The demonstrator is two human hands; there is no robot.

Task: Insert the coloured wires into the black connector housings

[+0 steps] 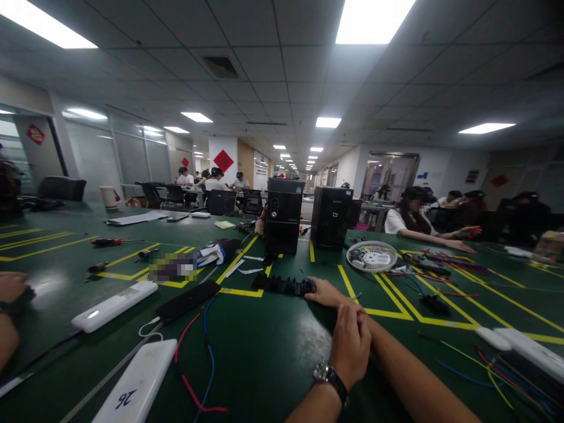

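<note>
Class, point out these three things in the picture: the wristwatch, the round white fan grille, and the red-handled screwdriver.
wristwatch (325,372), head view, on the watch face at the wrist.
round white fan grille (372,257), head view, at its middle.
red-handled screwdriver (107,241), head view, on the red handle.

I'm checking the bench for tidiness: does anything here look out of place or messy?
Yes. Loose red and blue wires trail across the green table near the white box, and more coloured wires lie tangled at the right edge. The right hand touches a black part; the left hand rests on the right wrist.
</note>
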